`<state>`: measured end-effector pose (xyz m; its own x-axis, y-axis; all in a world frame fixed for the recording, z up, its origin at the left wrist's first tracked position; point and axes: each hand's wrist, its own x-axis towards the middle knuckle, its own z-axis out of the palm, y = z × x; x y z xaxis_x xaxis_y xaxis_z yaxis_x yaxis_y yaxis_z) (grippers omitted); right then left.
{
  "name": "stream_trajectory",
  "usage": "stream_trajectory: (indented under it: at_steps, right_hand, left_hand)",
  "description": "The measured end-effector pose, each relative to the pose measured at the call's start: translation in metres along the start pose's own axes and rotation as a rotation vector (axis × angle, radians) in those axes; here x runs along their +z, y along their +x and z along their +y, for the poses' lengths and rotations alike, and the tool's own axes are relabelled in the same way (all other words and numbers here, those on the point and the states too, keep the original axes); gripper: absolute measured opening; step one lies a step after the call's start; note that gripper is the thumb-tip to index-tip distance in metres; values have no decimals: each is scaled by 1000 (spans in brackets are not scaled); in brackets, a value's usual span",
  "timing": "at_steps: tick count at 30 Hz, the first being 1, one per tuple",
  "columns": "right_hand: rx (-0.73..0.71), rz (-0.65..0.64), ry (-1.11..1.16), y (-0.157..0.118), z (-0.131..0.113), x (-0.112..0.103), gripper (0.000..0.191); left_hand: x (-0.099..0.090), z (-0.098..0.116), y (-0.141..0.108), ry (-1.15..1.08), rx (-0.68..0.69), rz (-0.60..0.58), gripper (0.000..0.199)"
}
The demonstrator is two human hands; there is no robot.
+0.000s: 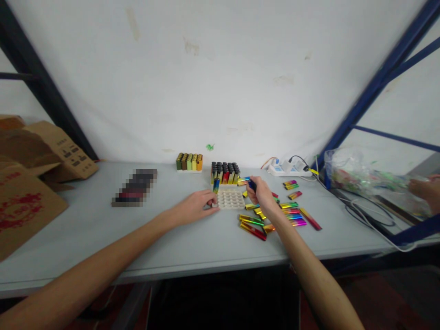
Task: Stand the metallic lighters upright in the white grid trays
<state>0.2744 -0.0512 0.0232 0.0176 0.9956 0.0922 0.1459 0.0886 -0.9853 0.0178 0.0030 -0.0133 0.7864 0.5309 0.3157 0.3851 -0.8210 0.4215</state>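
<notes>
A marked white wall (220, 91) is seen behind the white tray (231, 200). Under the tray, a long gray table (154, 243) is spread. Brown boxes (29, 206) are piled far left of the tray. The left hand (196, 205) is curled at the tray's left end; its grip cannot be told. Right of the tray, a small dark blue thing (252, 185) is pinched by the closed right hand (262, 192), and shiny lighters (253, 231) are scattered.

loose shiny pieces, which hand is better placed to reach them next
Right, probably: the right hand is by the loose pieces, though apparently holding something dark blue; the left hand is at the white tray, farther off.
</notes>
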Motion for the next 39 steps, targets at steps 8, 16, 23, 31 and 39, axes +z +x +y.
stream_trajectory:
  at_steps: [8, 16, 23, 31, 39]
  right_hand:
    - [41, 72, 17, -1, 2, 3, 48]
    - [-170, 5, -122, 0, 10, 2, 55]
    - [-275, -120, -186, 16, 10, 6, 45]
    - [-353, -51, -216, 31, 17, 41, 42]
    - [-552, -8, -457, 29, 20, 48, 38]
  left_hand:
    - [2, -1, 0, 4, -12, -1, 20]
    - [0, 0, 0, 22, 6, -6, 18]
    - [-1, 6, -2, 85, -17, -23, 11]
    - [-3, 0, -4, 15, -47, -8, 8]
    - [1, -1, -4, 16, 24, -5, 16]
